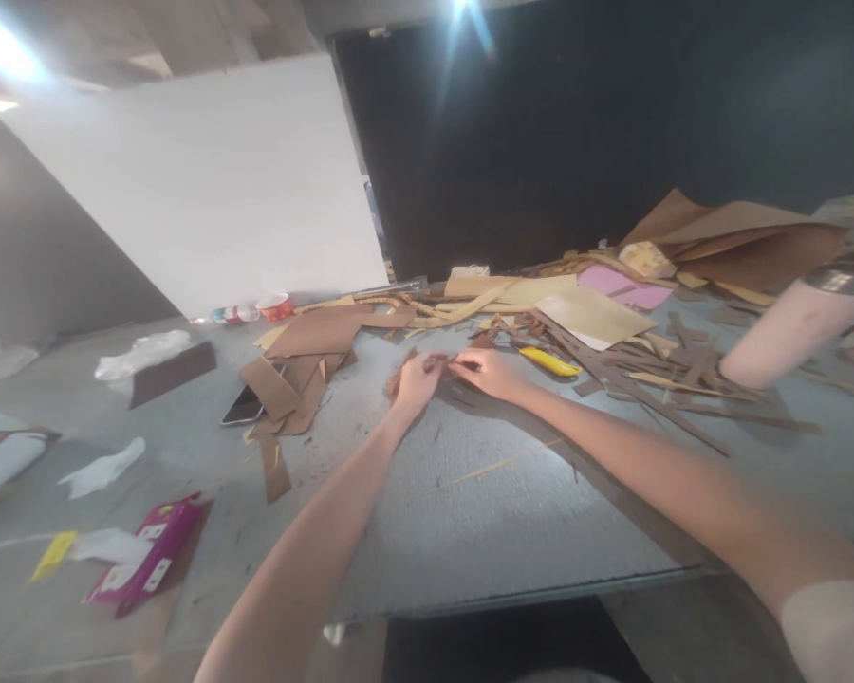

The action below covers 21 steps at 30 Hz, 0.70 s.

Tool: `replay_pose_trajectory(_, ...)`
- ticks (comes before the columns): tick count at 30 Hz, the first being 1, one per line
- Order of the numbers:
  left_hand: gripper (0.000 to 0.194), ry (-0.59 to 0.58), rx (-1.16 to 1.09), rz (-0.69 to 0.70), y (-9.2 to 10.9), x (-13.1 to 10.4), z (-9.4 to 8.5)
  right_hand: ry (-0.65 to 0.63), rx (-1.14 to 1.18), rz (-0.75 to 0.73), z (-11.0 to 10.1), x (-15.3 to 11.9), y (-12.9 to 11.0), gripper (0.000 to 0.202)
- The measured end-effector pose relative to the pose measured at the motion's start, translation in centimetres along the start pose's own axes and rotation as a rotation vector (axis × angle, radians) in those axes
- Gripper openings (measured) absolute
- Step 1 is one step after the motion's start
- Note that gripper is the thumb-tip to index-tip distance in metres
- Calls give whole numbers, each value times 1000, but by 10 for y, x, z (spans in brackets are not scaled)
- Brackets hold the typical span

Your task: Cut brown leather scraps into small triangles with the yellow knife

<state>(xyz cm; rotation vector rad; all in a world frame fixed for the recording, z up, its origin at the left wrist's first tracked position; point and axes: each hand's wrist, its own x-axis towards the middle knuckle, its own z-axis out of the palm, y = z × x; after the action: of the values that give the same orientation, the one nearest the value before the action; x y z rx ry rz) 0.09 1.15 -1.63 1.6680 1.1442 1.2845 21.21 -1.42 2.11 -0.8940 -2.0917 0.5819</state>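
My left hand (421,378) and my right hand (490,372) meet over the middle of the grey work surface (484,531). Both have curled fingers, with the fingertips pinched close together. A small brown piece (447,364) shows between them, too small and blurred to name. Brown scraps (397,374) lie against the outer side of my left hand. To the right of my right hand rests a yellow utility knife (549,361), beside a heap of thin brown strips (612,365).
Brown sheets (320,332) partly cover a phone (242,406) on the left. A purple tissue pack (153,560) lies front left. A pale pink tumbler (789,332) leans at right in this view. Tan sheets (590,315) and a large brown sheet (747,242) lie behind.
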Motion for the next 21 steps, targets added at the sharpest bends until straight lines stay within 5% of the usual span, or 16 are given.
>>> replay_pose_trajectory(21,20,0,3,-23,3,-1,1,51,2,-10,-1,0,3,44)
